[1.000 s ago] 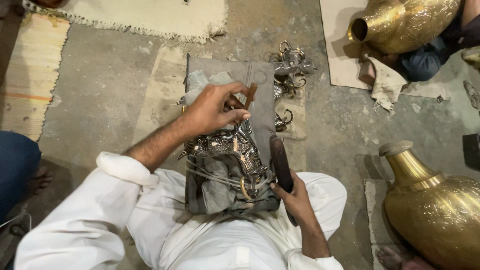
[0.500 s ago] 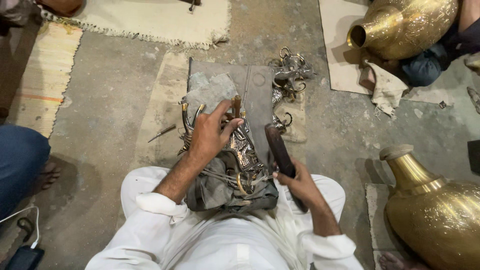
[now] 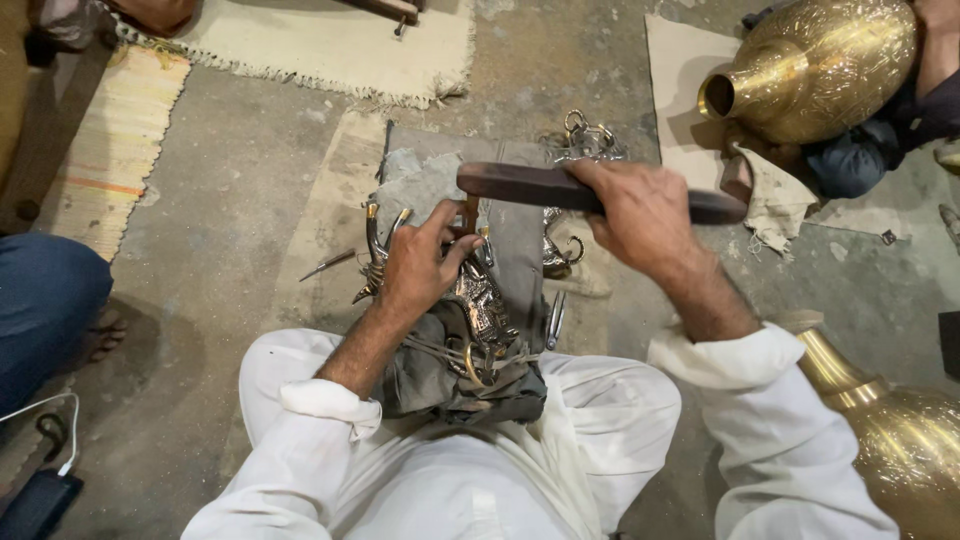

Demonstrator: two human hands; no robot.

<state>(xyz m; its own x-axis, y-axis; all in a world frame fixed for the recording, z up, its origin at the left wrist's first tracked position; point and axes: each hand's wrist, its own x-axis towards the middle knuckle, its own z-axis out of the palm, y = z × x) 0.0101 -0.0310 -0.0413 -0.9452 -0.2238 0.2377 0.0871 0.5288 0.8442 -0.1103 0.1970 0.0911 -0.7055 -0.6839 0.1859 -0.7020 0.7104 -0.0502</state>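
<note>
A person in white clothing sits on a concrete floor (image 3: 230,230), seen from above by a camera on their head. Their left hand (image 3: 415,265) rests on a small ornate metal figure (image 3: 480,305), dark and silvery with curled gold-tipped prongs, and its fingers are pinched around a thin upright tool whose tip meets the figure. The figure lies on a bundle of grey cloth (image 3: 450,385) in the person's lap, bound down with thin cords, just in front of a flat grey stone slab (image 3: 440,180) on the floor.

The right hand (image 3: 645,215) is raised above the slab, its fingers clenched around a dark wooden bar (image 3: 525,185) held level like a mallet, the long end pointing left over the left hand. The bar is apart from the tool below it.

Beyond the slab lie more small curled metal castings (image 3: 585,140). A large brass vase (image 3: 815,65) lies on its side at upper right on a sheet of cardboard (image 3: 675,90), beside a crumpled rag (image 3: 775,200). A second brass vase (image 3: 900,440) stands at lower right, close to the right sleeve. A fringed cream mat (image 3: 330,45) lies at the top, and another person's blue-clad leg (image 3: 45,300) shows at the left edge.
</note>
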